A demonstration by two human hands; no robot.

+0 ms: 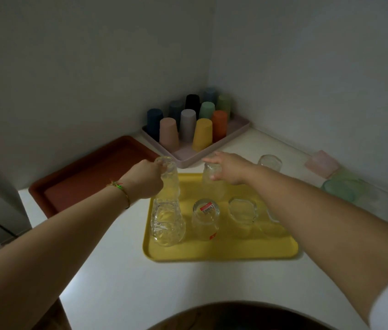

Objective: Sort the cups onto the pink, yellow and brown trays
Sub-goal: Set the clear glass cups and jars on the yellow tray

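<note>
The white bench (pixel 107 277) is filling the lower frame and running into the wall corner. Three trays are sitting on it: the brown tray (pixel 81 177) at centre left, carrying nothing visible; the yellow tray (pixel 224 253) at centre; and the pink tray (pixel 188 156) behind them, carrying the opaque coloured cups (pixel 202 134) upside down.

Clear glasses are gathering on the yellow tray: a cut glass (pixel 168 225) at its left edge, a labelled glass (pixel 205 217) beside it and a faceted glass (pixel 243 210) further right.

The left hand (pixel 144 179) is wrapping its grip round a tall glass (pixel 169 177) just behind the cut glass. Whether the two glasses are touching is not clear. The right hand (pixel 228 167) is lying over the top of a rear glass (pixel 212 184), thumb on the near side; whether that grip is clamping or letting go, I cannot tell.

A stray clear cup (pixel 270 161), a pink tinted cup (pixel 321 163) and green tinted cups (pixel 340 190) are waiting at centre right, off every tray.

The risks appear to be these: the tall glass is coming down close against the cut glass, so a careless lowering could be knocking glass on glass or tipping it. The right forearm is also crossing low over the tray, where a sweep could be toppling the glasses beneath.
</note>
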